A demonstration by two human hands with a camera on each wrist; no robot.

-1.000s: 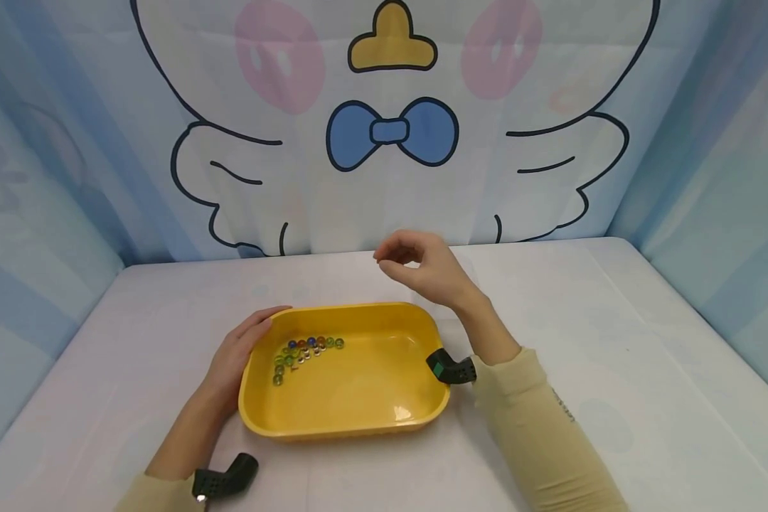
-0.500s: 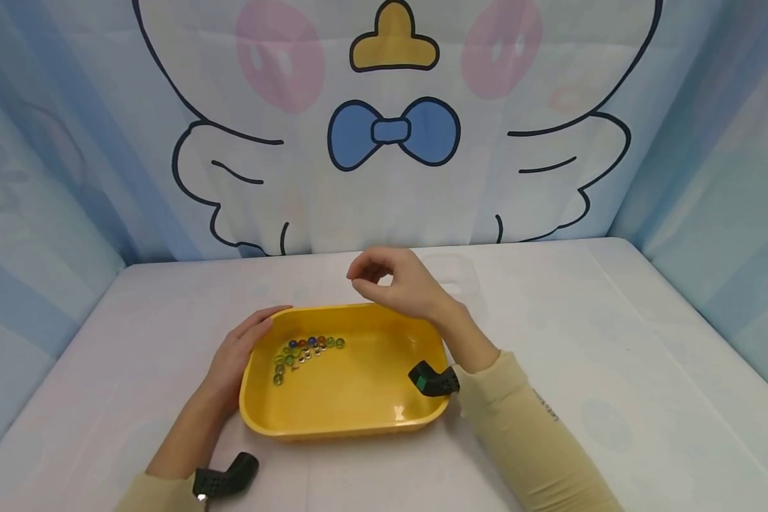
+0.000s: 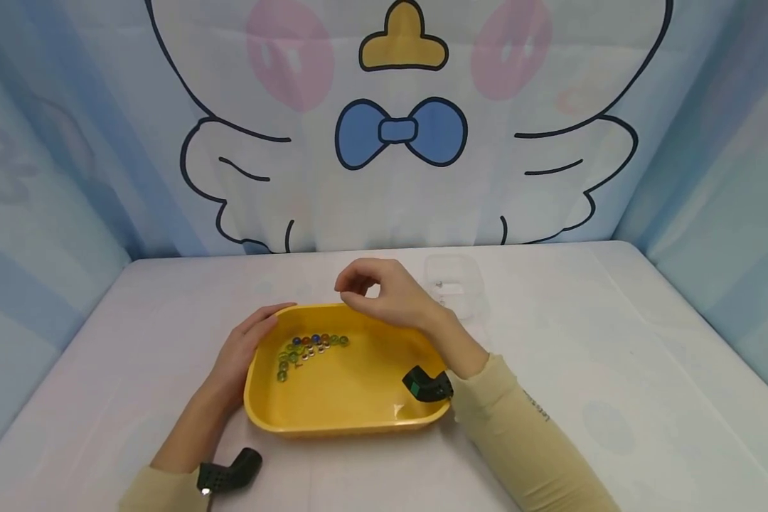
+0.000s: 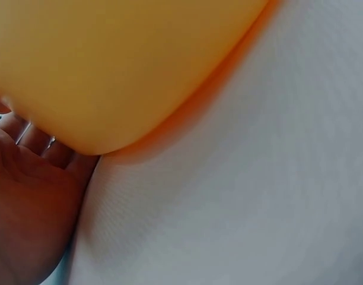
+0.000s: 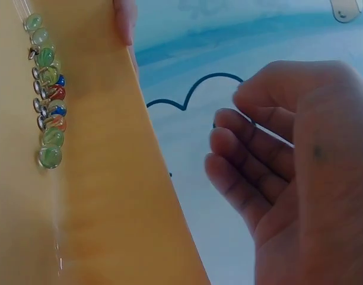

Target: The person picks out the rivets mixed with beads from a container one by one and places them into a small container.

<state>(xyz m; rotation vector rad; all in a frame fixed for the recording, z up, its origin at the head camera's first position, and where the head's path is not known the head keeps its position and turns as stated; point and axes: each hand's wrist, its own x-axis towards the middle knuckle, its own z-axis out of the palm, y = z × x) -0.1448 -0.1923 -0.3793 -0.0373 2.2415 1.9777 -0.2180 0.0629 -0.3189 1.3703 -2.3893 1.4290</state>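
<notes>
Left hand [image 3: 237,352] grips the edge of a yellow plastic tray [image 3: 358,395], which lies to its right. Glass marbles [image 5: 50,157] and small metal rings [image 5: 37,105] rest in the tray, just right of that hand. Right hand [image 3: 390,291], fingers curved, is raised near the far rim; whether its fingertips pinch anything cannot be told. A transparent container [image 3: 457,269] stands beyond its wrist.

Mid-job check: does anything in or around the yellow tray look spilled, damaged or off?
No spill or damage shows. Mildly odd: the marbles and metal bits bunch toward the far left corner of the tray rather than spread out; whether it tilts, I can't tell.
</notes>
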